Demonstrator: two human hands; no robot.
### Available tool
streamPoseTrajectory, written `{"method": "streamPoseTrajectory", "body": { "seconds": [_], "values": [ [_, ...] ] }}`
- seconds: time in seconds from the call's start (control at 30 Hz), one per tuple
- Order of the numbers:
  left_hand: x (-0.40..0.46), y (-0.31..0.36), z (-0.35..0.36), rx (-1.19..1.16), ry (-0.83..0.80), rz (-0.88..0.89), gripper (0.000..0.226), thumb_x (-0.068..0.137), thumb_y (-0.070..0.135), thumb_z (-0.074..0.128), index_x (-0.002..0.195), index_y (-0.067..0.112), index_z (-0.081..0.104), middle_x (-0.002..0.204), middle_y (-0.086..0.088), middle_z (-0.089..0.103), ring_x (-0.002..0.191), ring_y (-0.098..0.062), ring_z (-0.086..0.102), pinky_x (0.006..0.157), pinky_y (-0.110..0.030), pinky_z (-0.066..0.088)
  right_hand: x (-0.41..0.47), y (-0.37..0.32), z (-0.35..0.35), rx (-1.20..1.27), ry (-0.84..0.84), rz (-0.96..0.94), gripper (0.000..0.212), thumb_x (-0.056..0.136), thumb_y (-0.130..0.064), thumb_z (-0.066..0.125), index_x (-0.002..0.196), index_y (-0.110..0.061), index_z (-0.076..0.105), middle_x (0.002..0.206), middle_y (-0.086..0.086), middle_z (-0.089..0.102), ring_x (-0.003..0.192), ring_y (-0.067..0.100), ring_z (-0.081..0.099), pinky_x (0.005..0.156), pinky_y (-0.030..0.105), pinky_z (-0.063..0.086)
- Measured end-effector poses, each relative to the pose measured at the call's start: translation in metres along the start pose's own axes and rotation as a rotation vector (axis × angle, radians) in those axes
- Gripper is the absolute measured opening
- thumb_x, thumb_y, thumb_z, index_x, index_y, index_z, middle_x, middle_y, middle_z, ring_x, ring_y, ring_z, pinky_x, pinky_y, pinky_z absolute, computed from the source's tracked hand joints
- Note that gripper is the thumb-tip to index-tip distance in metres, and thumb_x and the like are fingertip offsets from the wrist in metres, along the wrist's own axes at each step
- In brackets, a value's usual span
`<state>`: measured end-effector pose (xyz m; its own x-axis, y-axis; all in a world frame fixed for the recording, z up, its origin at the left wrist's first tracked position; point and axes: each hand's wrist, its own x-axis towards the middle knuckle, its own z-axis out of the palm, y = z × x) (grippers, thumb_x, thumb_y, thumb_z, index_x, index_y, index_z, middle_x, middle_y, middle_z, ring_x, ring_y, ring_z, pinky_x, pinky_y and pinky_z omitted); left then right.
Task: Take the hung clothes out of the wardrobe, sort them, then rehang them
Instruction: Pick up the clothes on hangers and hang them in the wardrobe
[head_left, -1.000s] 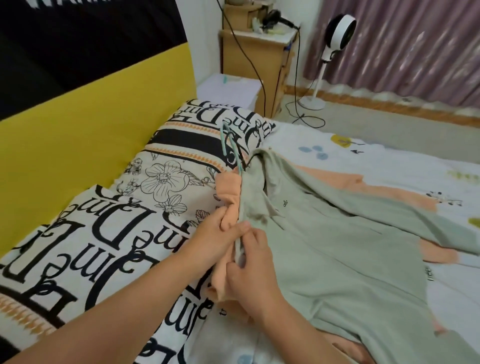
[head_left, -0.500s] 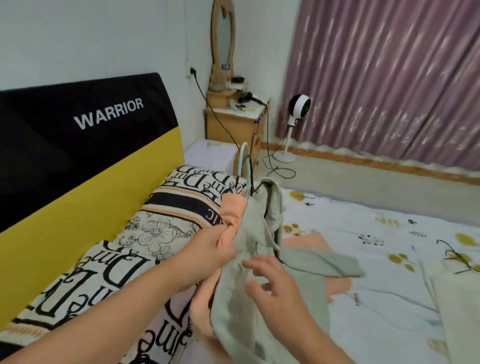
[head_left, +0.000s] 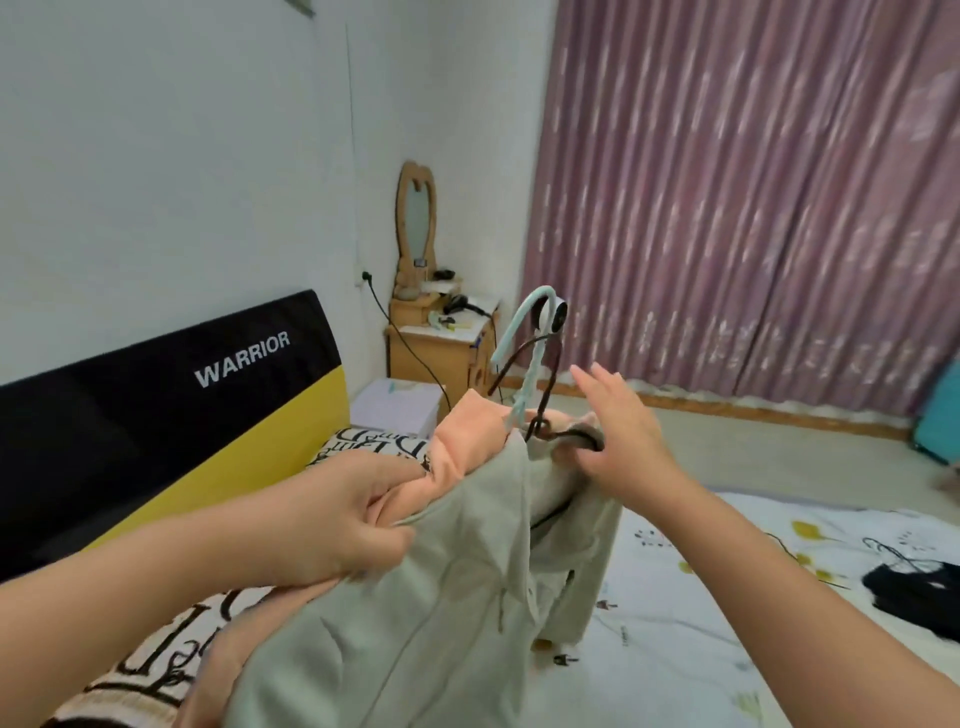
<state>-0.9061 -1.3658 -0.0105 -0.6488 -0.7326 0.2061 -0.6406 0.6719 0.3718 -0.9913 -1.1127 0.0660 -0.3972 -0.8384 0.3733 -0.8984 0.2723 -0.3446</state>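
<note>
Two garments on hangers, lifted over the bed.
Left hand (head_left: 332, 519) pinches peach cotton top (head_left: 467, 436) and sage-green fabric shirt (head_left: 441, 597) together; right hand (head_left: 623, 436), fingers spread loose, touches the shirt's collar beside dark wire hanger (head_left: 543, 410) and mint plastic hanger (head_left: 524, 358).

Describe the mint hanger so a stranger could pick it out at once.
Start at the purple curtain and drop to the bundle of clothes held up over the bed. Two hooks stick up from the bundle's top, between the left hand and the right hand. The mint hanger is the pale, thick plastic hook; its neighbour, the dark hanger, is thin wire.
</note>
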Motion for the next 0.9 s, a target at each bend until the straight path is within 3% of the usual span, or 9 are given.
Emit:
{"method": "streamPoseTrajectory", "body": {
  "seconds": [0.1,0.13,0.2,0.23,0.3,0.5,0.67,0.77,0.9],
  "values": [
    [-0.134,0.137,-0.103,-0.199,-0.241,-0.006,0.045,0.102,0.012,0.027,0.057,0.012,0.029,0.074,-0.021,0.046,0.057,-0.007,0.042,0.055,-0.004,0.033,-0.020,-0.006,-0.036,0.135,-0.215,-0.055,0.037,0.085,-0.020,0.067,0.121,-0.027,0.061,0.138,-0.001,0.050,0.132,0.012,0.036,0.109,0.042,0.027],
    [-0.199,0.174,-0.145,-0.038,-0.260,0.101,0.042,0.102,0.009,0.026,0.061,0.008,0.035,0.095,-0.029,0.054,0.068,-0.014,0.048,0.061,-0.009,0.034,-0.030,-0.009,-0.046,0.205,-0.245,-0.072,0.015,0.083,-0.020,0.069,0.098,-0.023,0.070,0.110,0.001,0.066,0.107,0.007,0.055,0.093,0.033,0.039],
    [-0.189,0.158,-0.144,-0.044,-0.156,0.108,0.029,0.100,0.011,0.031,0.093,-0.004,0.054,0.124,-0.019,0.054,0.105,-0.030,0.054,0.075,-0.020,0.035,-0.052,-0.016,-0.064,0.234,-0.241,-0.122,0.012,0.081,-0.022,0.071,0.070,-0.024,0.069,0.063,-0.008,0.060,0.057,-0.003,0.048,0.061,0.024,0.038],
    [-0.194,0.150,-0.144,-0.075,-0.148,0.036,0.029,0.099,0.011,0.035,0.108,-0.007,0.055,0.124,-0.018,0.055,0.109,-0.030,0.054,0.079,-0.024,0.039,-0.062,-0.018,-0.072,0.204,-0.233,-0.151,0.013,0.081,-0.024,0.071,0.069,-0.025,0.070,0.052,-0.012,0.055,0.048,-0.001,0.044,0.053,0.021,0.034],
    [-0.209,0.139,-0.157,-0.193,-0.119,0.102,0.022,0.097,0.013,0.042,0.095,-0.001,0.060,0.097,-0.017,0.060,0.084,-0.023,0.055,0.073,-0.030,0.041,-0.081,-0.023,-0.084,0.166,-0.221,-0.184,0.021,0.083,-0.028,0.069,0.064,-0.036,0.070,0.040,-0.016,0.048,0.040,0.002,0.041,0.046,0.019,0.028],
    [-0.259,0.122,-0.187,-0.340,-0.153,0.302,0.024,0.094,0.001,0.047,0.074,0.014,0.047,0.075,0.003,0.046,0.065,0.009,0.053,0.064,-0.010,0.035,-0.132,-0.046,-0.117,0.118,-0.081,-0.103,0.039,0.084,-0.037,0.065,0.050,-0.051,0.054,0.038,-0.011,0.044,0.041,0.008,0.033,0.050,0.028,0.027],
    [-0.316,0.067,-0.235,0.407,-0.307,0.331,0.022,0.087,0.040,0.057,0.103,0.035,0.045,0.104,0.014,0.057,0.094,-0.005,0.053,0.085,-0.023,0.043,-0.181,-0.066,-0.147,-0.104,-0.045,0.089,0.048,0.087,-0.044,0.059,0.047,-0.022,0.042,0.043,-0.004,0.039,0.046,0.010,0.035,0.048,0.030,0.026],
    [-0.325,0.105,-0.226,0.038,-0.151,0.484,0.048,0.085,0.036,0.061,0.128,0.032,0.041,0.123,0.019,0.048,0.114,-0.001,0.047,0.098,-0.017,0.036,-0.217,-0.081,-0.158,-0.217,-0.030,0.184,0.042,0.088,-0.048,0.055,0.053,-0.026,0.045,0.055,-0.006,0.046,0.055,0.013,0.045,0.048,0.026,0.029],
    [-0.342,0.161,-0.197,-0.581,-0.204,0.418,0.092,0.059,0.071,0.067,0.129,0.022,0.033,0.128,0.014,0.049,0.126,-0.008,0.044,0.106,-0.029,0.037,-0.264,-0.098,-0.164,-0.335,0.038,0.331,0.030,0.090,-0.049,0.049,0.085,-0.024,0.065,0.083,0.000,0.066,0.082,0.022,0.061,0.067,0.031,0.046]
  ]
}}
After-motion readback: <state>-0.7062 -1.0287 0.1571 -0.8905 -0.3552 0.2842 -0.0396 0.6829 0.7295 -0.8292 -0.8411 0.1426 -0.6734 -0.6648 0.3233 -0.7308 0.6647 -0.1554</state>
